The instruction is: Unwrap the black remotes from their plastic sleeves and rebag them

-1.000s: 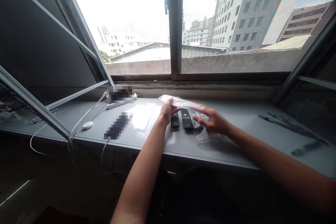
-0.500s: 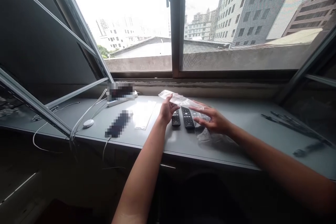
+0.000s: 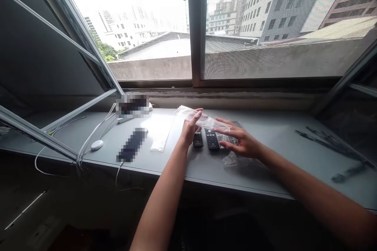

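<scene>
Head cam: flimsy bag, only one proper grip

L hand (image 3: 189,129) has the clear bag (image 3: 208,121) pinched btwn thumb + fingers, over the far ends of two remotes (image 3: 212,141) on the table (image 3: 194,164). R hand (image 3: 240,140) is spread wide, bag's other end at its fingers, no firm hold afaict. IMO that end could flop or cling bc it's so thin. Crumpled plastic (image 3: 230,159) under R hand might snag too, & a low swipe could nudge a remote.
</scene>
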Demonstrator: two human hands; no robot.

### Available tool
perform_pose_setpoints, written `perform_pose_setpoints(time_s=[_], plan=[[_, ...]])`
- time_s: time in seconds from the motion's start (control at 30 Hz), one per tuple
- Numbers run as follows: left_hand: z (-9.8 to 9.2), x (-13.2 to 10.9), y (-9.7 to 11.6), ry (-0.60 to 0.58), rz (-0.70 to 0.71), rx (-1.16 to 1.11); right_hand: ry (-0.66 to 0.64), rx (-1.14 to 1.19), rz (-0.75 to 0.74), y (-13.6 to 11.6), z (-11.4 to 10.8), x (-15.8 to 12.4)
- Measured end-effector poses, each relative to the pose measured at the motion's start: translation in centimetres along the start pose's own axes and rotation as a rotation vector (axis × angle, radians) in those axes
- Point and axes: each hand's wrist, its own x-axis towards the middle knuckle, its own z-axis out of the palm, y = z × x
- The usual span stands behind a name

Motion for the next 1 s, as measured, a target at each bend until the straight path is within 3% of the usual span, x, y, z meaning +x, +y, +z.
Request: perform_pose_setpoints(time_s=[0.3, 0.73, 0.83, 1.0], plan=[[-0.2, -0.3, 0.8, -0.092, 0.064, -0.068, -0.043, -0.03, -0.051, -0.9, 0.8, 0.1], [-1.0, 0.7, 0.5, 0.12, 0.057, -0.219, 0.001, -0.067, -0.051, -1.1, 1.3, 0.0], [-0.9, 0.4, 0.7, 0.07, 0.003, -0.193, -0.002, -0.076, -0.052, -1.0, 1.3, 0.0], [-0.5, -0.4, 1.3, -0.121, -0.095, -0.211, -0.026, -0.093, -0.045, -1.4, 1.5, 0.1]])
